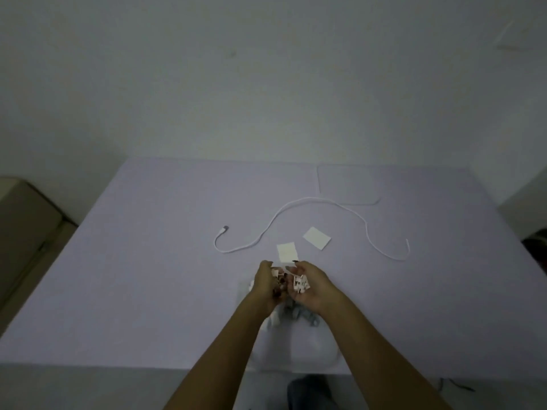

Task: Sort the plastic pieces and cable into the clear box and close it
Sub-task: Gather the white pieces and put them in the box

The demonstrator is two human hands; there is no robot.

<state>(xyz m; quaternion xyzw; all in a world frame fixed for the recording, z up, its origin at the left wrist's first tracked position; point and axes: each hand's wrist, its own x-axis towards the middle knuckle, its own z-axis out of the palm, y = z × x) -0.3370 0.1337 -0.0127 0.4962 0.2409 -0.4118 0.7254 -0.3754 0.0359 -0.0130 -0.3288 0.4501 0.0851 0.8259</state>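
Both my hands are cupped together over the near middle of the table, holding a heap of small white plastic pieces [299, 283]. My left hand [268, 287] curls round the heap's left side and my right hand [310, 287] cradles its right side. Beneath my wrists stands the clear box [296, 335], hard to make out, with some grey and white pieces [296, 313] inside. A white cable [296, 202] snakes across the table beyond my hands. The clear lid [347, 184] lies flat at the far right.
Two white square cards [286, 252] [316, 238] lie just beyond my hands on the pale purple table [148, 276]. A beige cabinet [23, 232] stands to the left. The wall rises behind the table's far edge.
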